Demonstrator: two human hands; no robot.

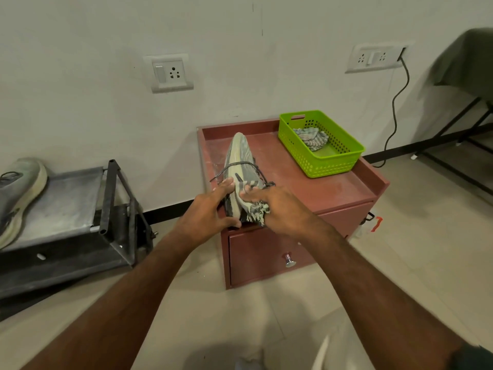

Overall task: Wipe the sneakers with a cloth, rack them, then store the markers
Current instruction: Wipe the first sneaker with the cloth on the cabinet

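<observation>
No text, label, brand, number or sign can be read anywhere in the view. Nothing legible is carried by the sneaker (238,166), the cloth (256,209), the green basket (336,161) or the wall sockets (170,73); any marks on them are too small or too blurred to be made out.
</observation>
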